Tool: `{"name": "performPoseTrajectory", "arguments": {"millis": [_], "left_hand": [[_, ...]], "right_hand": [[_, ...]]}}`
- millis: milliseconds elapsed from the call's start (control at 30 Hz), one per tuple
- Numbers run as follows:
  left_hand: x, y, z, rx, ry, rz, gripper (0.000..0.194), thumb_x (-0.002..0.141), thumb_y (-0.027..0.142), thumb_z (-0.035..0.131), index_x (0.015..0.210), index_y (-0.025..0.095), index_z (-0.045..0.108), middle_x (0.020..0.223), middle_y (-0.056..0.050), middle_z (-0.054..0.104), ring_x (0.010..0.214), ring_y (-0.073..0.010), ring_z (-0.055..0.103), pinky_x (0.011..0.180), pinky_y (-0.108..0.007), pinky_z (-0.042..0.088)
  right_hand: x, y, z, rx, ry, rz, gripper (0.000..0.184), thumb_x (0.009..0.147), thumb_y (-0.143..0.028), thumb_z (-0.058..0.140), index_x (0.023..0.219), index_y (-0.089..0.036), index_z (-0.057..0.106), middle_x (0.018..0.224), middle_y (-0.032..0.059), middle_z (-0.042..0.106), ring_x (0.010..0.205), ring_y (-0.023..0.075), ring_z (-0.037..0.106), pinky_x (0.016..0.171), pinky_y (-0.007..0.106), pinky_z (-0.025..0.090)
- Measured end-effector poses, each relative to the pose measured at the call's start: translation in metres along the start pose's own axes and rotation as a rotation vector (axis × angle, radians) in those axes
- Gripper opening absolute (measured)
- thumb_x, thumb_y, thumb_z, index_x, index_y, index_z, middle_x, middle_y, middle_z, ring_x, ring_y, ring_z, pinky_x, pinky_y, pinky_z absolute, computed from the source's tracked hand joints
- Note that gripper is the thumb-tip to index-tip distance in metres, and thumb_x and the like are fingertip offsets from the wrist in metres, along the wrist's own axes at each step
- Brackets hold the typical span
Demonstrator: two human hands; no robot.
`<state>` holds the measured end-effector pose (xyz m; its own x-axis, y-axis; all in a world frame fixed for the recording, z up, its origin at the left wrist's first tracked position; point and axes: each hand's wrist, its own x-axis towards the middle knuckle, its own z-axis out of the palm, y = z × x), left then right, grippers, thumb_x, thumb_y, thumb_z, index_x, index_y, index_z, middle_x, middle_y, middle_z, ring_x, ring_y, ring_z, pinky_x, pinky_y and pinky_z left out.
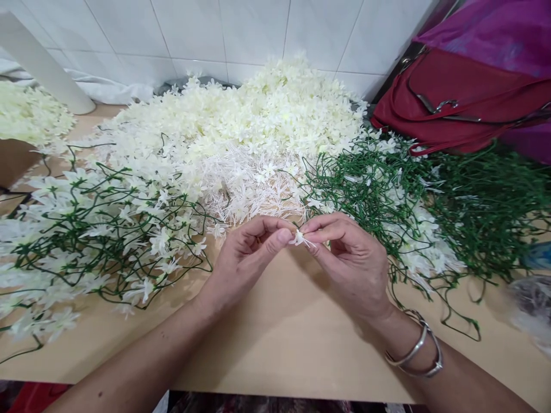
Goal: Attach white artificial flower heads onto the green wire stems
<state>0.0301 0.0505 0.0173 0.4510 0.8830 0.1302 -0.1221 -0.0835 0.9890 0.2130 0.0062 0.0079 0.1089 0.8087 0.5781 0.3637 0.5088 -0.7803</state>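
Above the middle of the table my two hands meet around a small white artificial flower (298,236). My left hand (253,252) pinches it between thumb and forefinger from the left. From the right, the fingertips of my right hand (348,252) are closed on the same flower, with thin white strands sticking out below them. A bit of dark green stem shows just above the fingertips; the rest is hidden by the fingers. Right behind my hands lies a heap of white stamen strands (258,189).
Cream petals (279,109) are piled against the tiled wall (258,28). White flowers on green stems (99,229) spread at left; green stems (482,201) heap at right. A red handbag (456,97) stands back right, a white post (47,69) back left. The table's (275,344) front edge is near me.
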Motion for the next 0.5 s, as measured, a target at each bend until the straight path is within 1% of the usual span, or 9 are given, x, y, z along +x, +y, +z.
{"name": "performPoseTrajectory", "arguments": {"millis": [100,167,233,300,333,400,500], "left_hand": [[0.000,0.001,0.000,0.033,0.010,0.006,0.016,0.097,0.036,0.071,0.095,0.020,0.076,0.090,-0.004,0.077,0.087,-0.0166,0.071,0.084,-0.028,0.058],[0.000,0.001,-0.003,0.113,0.067,0.036,0.016,0.099,0.036,0.068,0.098,0.021,0.074,0.092,-0.004,0.077,0.087,-0.0169,0.070,0.083,-0.029,0.056],[0.000,0.001,-0.008,0.268,0.156,0.113,0.015,0.101,0.036,0.065,0.102,0.022,0.071,0.094,-0.004,0.076,0.087,-0.0173,0.069,0.082,-0.030,0.055],[0.002,0.002,-0.016,0.497,0.204,0.229,0.010,0.101,0.032,0.065,0.103,0.023,0.070,0.094,-0.003,0.074,0.085,-0.0173,0.067,0.080,-0.030,0.053],[0.004,0.002,-0.020,0.622,0.195,0.290,0.008,0.101,0.029,0.065,0.102,0.023,0.070,0.095,-0.003,0.074,0.085,-0.0174,0.067,0.079,-0.030,0.052],[0.006,0.003,-0.029,0.850,0.119,0.352,0.007,0.099,0.027,0.066,0.100,0.022,0.071,0.100,-0.004,0.072,0.090,-0.0190,0.067,0.081,-0.032,0.050],[0.006,0.002,-0.039,1.120,-0.036,0.317,0.012,0.093,0.032,0.076,0.097,0.021,0.072,0.108,-0.007,0.068,0.096,-0.0239,0.066,0.087,-0.039,0.046]], "right_hand": [[0.000,0.000,0.000,0.041,-0.021,0.024,0.015,0.090,-0.012,0.076,0.087,-0.026,0.073,0.094,0.0023,0.076,0.089,0.0187,0.072,0.084,0.038,0.060],[0.001,-0.001,0.000,0.051,-0.025,0.053,0.013,0.091,-0.014,0.076,0.087,-0.025,0.072,0.094,0.0029,0.076,0.089,0.0193,0.072,0.085,0.039,0.060],[0.002,-0.001,-0.001,0.051,-0.013,0.082,0.011,0.090,-0.016,0.077,0.087,-0.025,0.071,0.091,0.0029,0.075,0.089,0.0196,0.071,0.084,0.037,0.060],[0.004,0.000,-0.002,0.022,0.003,0.110,0.009,0.090,-0.018,0.077,0.090,-0.025,0.071,0.090,0.0025,0.075,0.089,0.0195,0.070,0.083,0.036,0.058],[0.004,0.000,-0.003,-0.003,0.011,0.125,0.008,0.091,-0.019,0.077,0.092,-0.025,0.072,0.091,0.0023,0.075,0.089,0.0195,0.070,0.083,0.036,0.057],[0.005,0.002,-0.006,-0.053,0.012,0.143,0.005,0.092,-0.021,0.076,0.094,-0.025,0.073,0.092,0.0021,0.076,0.088,0.0194,0.070,0.083,0.036,0.056],[0.008,0.006,-0.008,-0.079,0.009,0.144,0.005,0.091,-0.020,0.075,0.091,-0.024,0.074,0.090,0.0017,0.076,0.086,0.0189,0.069,0.081,0.035,0.054]]}}
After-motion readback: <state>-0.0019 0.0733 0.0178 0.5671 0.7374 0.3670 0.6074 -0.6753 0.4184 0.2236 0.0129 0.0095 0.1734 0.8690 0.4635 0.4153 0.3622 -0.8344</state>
